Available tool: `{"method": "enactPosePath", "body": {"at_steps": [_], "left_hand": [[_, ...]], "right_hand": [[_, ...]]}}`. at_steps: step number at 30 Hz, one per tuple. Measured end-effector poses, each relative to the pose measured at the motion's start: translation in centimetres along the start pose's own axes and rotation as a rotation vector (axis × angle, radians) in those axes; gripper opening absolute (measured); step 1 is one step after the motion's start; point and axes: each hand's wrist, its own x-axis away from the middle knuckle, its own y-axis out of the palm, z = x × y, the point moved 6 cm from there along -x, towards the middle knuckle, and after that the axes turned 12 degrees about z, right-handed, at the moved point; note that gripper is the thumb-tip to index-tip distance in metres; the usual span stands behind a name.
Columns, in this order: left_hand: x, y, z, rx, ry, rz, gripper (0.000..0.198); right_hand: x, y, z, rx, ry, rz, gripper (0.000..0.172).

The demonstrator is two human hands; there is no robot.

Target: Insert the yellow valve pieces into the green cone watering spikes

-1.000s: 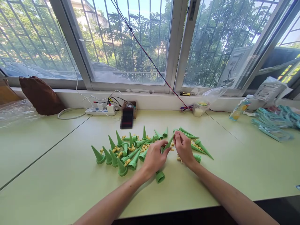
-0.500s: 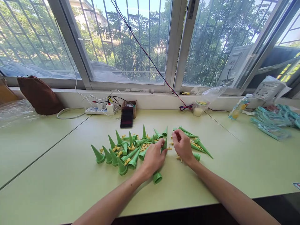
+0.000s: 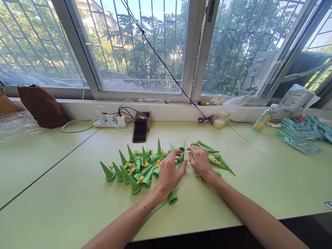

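Note:
My left hand (image 3: pixel 170 173) hovers over the right side of a spread of green plastic cones (image 3: pixel 134 186). Its thumb and fingers are apart, with a small green cone (image 3: pixel 182 159) standing just beyond the gap. My right hand (image 3: pixel 201 162) is beside it, knuckles up, with fingers extended to the left and parted from the thumb; nothing shows in it. Small yellow valve-like pieces (image 3: pixel 140 179) lie among the cones. Below my left wrist lies a green cap-ended piece (image 3: pixel 172 198). Longer green spikes (image 3: pixel 225 164) lie right of my right hand.
Along the window side are a power strip (image 3: pixel 110 123), a small box (image 3: pixel 145 119), a jar (image 3: pixel 220 120) and a bottle (image 3: pixel 264 119). A brown bag (image 3: pixel 43 107) stands at the left. Teal bagged items (image 3: pixel 298 133) are piled on the right of the table (image 3: pixel 77 204).
My left hand has lifted slightly and its fingers have spread away from the cone. My right hand has turned knuckles up, its pinched fingers now loosened and stretched leftward.

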Motion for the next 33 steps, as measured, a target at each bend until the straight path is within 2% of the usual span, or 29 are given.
{"method": "enactPosePath", "body": {"at_steps": [4,10,23,33], "left_hand": [[-0.1,-0.3,0.2,0.021,0.011,0.033,0.019],[0.2,0.1,0.2,0.047,-0.012,-0.009,0.020],[0.2,0.3,0.2,0.060,0.003,-0.020,0.019],[0.4,0.5,0.0,0.044,0.007,-0.034,0.021]], "right_hand": [[0.0,0.5,0.3,0.060,0.009,-0.050,0.029],[-0.2,0.7,0.7,0.085,0.019,-0.088,0.028],[-0.2,0.7,1.0,0.099,0.047,-0.043,0.027],[-0.1,1.4,1.2,0.190,0.015,-0.120,0.024]]}}
